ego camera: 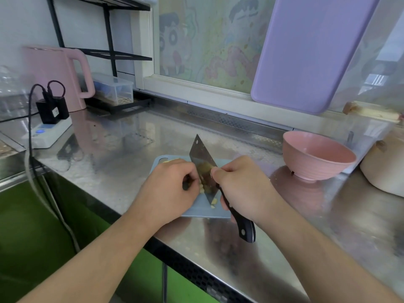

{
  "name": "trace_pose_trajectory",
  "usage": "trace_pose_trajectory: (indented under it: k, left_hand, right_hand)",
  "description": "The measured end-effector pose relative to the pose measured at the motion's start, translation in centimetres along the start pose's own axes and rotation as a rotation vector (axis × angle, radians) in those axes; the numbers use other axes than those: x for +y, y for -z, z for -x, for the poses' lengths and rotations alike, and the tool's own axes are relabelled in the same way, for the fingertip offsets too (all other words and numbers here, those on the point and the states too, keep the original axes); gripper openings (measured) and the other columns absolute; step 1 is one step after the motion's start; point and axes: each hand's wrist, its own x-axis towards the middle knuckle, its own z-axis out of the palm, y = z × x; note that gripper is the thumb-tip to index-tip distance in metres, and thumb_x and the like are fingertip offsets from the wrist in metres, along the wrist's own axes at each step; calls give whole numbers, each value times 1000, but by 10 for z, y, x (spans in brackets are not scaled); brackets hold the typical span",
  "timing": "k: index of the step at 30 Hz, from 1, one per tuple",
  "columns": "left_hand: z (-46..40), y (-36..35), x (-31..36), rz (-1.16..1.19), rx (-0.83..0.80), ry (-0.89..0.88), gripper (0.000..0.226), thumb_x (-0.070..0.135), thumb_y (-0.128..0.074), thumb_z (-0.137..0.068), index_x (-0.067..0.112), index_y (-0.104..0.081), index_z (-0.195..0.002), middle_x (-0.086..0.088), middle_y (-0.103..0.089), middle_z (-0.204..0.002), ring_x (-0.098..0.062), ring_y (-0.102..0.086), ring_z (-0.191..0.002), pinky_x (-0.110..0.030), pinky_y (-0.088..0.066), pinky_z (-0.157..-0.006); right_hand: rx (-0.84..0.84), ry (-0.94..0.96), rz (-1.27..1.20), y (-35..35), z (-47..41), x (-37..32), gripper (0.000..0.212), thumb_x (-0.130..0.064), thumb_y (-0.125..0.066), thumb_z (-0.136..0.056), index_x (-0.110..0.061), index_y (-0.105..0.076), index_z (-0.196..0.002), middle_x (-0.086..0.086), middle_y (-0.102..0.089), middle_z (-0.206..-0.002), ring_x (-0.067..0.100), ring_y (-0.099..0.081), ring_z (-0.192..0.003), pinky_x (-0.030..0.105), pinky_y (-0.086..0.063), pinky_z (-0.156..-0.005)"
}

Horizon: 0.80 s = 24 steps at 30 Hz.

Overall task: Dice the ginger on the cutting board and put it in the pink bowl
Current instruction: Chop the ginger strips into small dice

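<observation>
Right beside the blade of the cleaver (202, 165), the left hand (172, 189) pinches the ginger (202, 186) on the cutting board (203, 212). The right hand (242, 186) grips the handle. The fingers are very close, so a slip could cut them. The pink bowl (317, 156) waits past the right hand.

Glossy steel counter (122, 162) (mirror-like reflections); shiny metal cleaver (200, 158); matt pink bowl (317, 158).

Home kitchen, steel counter (122, 171), pink kettle (59, 77)
</observation>
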Motion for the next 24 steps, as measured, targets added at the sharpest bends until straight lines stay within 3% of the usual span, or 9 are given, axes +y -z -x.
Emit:
trace_pose_trajectory:
  k: [5, 9, 24]
  left_hand:
    - [0, 0, -1, 13, 18, 46, 15, 18, -70, -89, 30, -68, -78, 17, -67, -84, -6, -66, -85, -35, -60, -79]
    - [-2, 1, 0, 20, 33, 81, 15, 19, -69, -90, 30, -67, -80, 19, -67, -86, -2, -66, -86, -34, -59, -81]
    - [-2, -1, -2, -19, 18, 55, 13, 18, -73, -86, 29, -70, -81, 18, -66, -82, -5, -66, -81, -34, -60, -77]
  right_hand:
    - [14, -19, -62, 11, 7, -4, 44, -24, -55, -104, -4, -53, -65, 16, -59, -49, 23, -45, -27, 22, -37, -39]
    - [-1, -21, -69, 13, 11, -7, 45, -23, -55, -103, 8, -50, -70, 20, -59, -49, 25, -45, -27, 22, -38, -37]
    - [1, 3, 9, 11, 12, -9, 42, -21, -54, -102, 18, -53, -86, 40, -63, -71, 22, -46, -28, 28, -40, -39]
